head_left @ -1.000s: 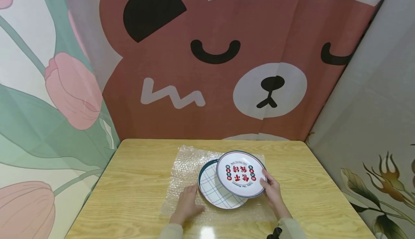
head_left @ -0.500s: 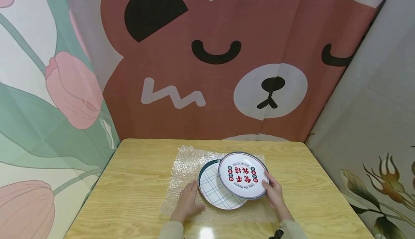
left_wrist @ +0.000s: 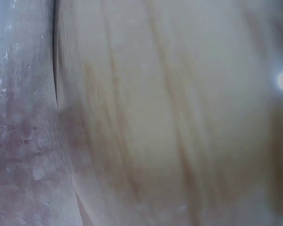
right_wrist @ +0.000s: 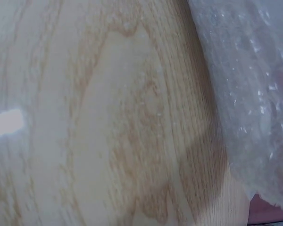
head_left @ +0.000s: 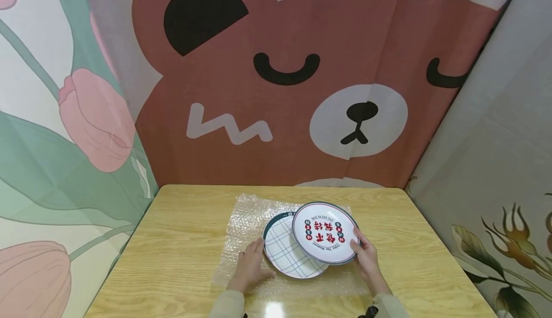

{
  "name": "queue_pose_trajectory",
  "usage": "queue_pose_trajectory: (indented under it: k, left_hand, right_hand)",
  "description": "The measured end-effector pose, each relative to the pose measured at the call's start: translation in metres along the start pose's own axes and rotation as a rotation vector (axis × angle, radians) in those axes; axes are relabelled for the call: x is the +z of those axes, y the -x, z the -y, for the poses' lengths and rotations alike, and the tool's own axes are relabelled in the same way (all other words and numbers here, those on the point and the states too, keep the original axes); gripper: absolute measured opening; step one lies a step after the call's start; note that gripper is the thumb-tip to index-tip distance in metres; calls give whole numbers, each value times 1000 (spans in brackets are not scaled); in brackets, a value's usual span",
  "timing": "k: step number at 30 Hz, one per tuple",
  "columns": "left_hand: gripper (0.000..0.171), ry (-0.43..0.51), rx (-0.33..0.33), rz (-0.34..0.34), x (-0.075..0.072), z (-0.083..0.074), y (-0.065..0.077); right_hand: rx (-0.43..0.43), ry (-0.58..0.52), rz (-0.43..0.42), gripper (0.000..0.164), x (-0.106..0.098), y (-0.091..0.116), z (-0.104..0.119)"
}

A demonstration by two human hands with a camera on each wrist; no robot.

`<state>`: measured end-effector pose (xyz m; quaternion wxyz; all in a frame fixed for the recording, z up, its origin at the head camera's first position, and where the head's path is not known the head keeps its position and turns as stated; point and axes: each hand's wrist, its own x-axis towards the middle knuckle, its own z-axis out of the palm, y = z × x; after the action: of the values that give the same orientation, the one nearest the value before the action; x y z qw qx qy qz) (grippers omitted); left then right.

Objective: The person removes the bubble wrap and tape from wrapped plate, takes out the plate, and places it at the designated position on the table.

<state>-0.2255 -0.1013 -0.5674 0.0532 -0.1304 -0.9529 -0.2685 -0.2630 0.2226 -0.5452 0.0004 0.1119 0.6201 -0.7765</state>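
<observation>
In the head view, my right hand [head_left: 367, 259] holds a round white plate [head_left: 324, 253] with red lettering and a blue rim by its right edge. That plate overlaps a second plate [head_left: 286, 251], which is white with a blue grid and a dark green band. My left hand [head_left: 251, 266] lies at the left edge of the grid plate with its fingers fairly straight and the thumb spread below; whether it touches the rim is hard to tell. Both plates are over a sheet of bubble wrap [head_left: 241, 222]. Neither wrist view shows a hand clearly.
The wooden table [head_left: 181, 241] extends around the wrap on both sides. A bear-print curtain [head_left: 224, 160] hangs behind its far edge. In the wrist views, bubble wrap [left_wrist: 23, 132] borders the left one and more bubble wrap [right_wrist: 254, 94] the right one.
The lettered plate has shifted slightly to the right with my right hand, uncovering a little more of the grid plate. My left hand has barely moved.
</observation>
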Motion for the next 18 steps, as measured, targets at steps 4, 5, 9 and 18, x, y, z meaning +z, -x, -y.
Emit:
queue_pose_trajectory:
  k: [4, 5, 9, 18]
  left_hand:
    - [98, 2, 2, -1, 0, 1, 0]
    - [97, 4, 1, 1, 0, 1, 1]
    - [97, 0, 6, 4, 0, 1, 2]
    - [98, -23, 14, 11, 1, 2, 2]
  right_hand:
    - [-12, -6, -12, 56, -1, 0, -1]
    - [-12, -1, -14, 56, -1, 0, -1]
    - [0, 12, -23, 55, -3, 0, 0]
    - [14, 18, -53, 56, -9, 2, 2]
